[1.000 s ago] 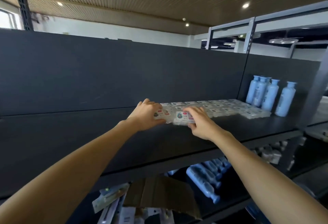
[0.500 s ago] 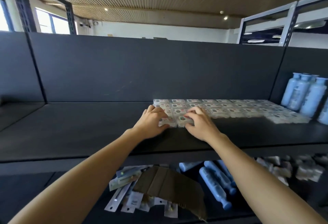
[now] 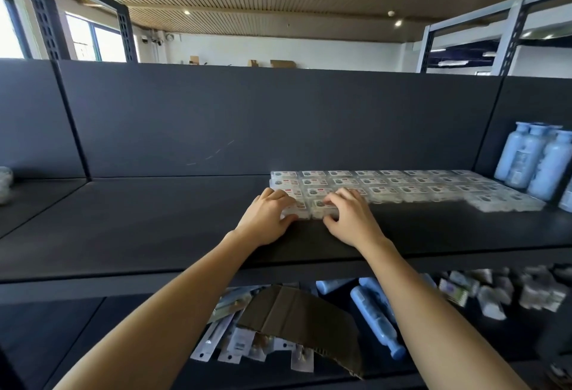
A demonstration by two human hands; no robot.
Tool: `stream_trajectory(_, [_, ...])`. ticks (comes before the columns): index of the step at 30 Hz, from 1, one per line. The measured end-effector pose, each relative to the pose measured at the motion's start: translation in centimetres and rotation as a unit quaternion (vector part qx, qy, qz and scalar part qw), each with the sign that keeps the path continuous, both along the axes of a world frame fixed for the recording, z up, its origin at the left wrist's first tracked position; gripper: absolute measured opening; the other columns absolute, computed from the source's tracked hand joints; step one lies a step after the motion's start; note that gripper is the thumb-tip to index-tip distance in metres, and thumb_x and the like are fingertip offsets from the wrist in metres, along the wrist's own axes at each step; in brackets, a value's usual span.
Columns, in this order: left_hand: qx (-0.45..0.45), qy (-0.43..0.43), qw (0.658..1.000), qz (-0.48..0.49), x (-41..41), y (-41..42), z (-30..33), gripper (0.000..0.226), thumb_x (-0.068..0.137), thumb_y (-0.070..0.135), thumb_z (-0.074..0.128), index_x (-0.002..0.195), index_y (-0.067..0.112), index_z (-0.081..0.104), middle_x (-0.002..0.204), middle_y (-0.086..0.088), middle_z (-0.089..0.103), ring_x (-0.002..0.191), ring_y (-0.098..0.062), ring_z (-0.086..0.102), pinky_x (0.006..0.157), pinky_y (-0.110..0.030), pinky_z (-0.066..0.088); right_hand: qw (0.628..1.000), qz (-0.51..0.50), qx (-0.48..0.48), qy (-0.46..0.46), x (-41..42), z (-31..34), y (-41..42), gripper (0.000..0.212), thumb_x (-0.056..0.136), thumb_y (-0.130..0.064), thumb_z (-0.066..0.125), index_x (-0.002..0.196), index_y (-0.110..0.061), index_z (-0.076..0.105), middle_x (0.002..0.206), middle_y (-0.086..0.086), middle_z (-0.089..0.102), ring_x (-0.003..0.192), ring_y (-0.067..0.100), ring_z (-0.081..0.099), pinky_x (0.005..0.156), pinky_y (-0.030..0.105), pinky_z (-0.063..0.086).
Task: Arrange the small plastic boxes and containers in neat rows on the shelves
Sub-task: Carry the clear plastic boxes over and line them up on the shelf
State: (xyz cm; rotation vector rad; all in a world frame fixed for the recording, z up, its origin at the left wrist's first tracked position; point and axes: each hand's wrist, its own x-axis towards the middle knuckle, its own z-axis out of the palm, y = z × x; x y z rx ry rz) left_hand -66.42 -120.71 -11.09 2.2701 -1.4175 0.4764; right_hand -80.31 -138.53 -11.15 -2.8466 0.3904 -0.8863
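So, several tidy rows of small plastic boxes (image 3: pixel 387 184) are already laid on the top shelf (image 3: pixel 154 228). Two front boxes are pinched by curled fingers of the left hand (image 3: pixel 266 219) and right hand (image 3: pixel 349 219). Loose packets below probably remain.

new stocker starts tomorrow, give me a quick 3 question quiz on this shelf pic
1. True or false: both hands are on the small plastic boxes at the left end of the rows.
2. Multiple choice: where do the upright blue bottles stand? A) left of the boxes B) right of the boxes, by the back panel C) on the floor
3. Fill in: on the lower shelf, a piece of ____ lies over the flat packets.

Key
1. True: the left hand and right hand each grip a box in the front row.
2. B
3. cardboard
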Motion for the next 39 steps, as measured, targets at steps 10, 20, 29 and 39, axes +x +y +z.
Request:
stream_trajectory(10, [0.033,0.03,0.999,0.028,-0.9,0.2,1.1,0.036,0.092,0.046,0.06,0.116,0.021,0.051,0.127,0.003,0.057,0.117,-0.021,0.044,0.096,-0.041,0.04,1.0,-0.001,0.03,0.004,0.1,0.6,0.0,0.02,0.091,-0.037,0.058,0.1,-0.021,0.065,0.099,-0.005,0.052,0.106,0.024,0.048,0.096,0.043,0.04])
stream_trajectory(20, [0.001,0.008,0.984,0.178,-0.8,5.6,4.8,0.045,0.095,0.039,0.055,0.136,0.022,0.046,0.137,-0.002,0.055,0.122,-0.029,0.052,0.094,-0.04,0.042,0.994,0.093,0.051,0.001,4.5,4.0,3.8,0.009,0.09,-0.02,0.06,0.094,-0.017,0.068,0.103,0.003,0.059,0.102,0.024,0.053,0.09,0.038,0.044])
stream_trajectory(29, [0.028,0.031,0.939,0.343,-1.3,19.6,4.3,0.037,0.09,0.037,0.059,0.124,0.023,0.053,0.122,0.0,0.062,0.118,-0.028,0.053,0.09,-0.042,0.049,0.945,0.32,0.021,0.056,10.6,3.8,16.6,0.031,0.089,-0.029,0.063,0.119,-0.022,0.062,0.123,-0.002,0.057,0.117,0.025,0.052,0.096,0.038,0.044])
stream_trajectory(39, [0.022,0.056,0.865,0.497,-6.0,38.4,3.5,0.043,0.091,0.036,0.057,0.131,0.025,0.049,0.126,-0.002,0.062,0.111,-0.03,0.062,0.087,-0.042,0.052,0.869,0.485,-0.02,0.096,12.0,2.9,35.6,0.048,0.093,-0.028,0.061,0.14,-0.021,0.051,0.142,-0.003,0.049,0.13,0.022,0.047,0.106,0.035,0.04])
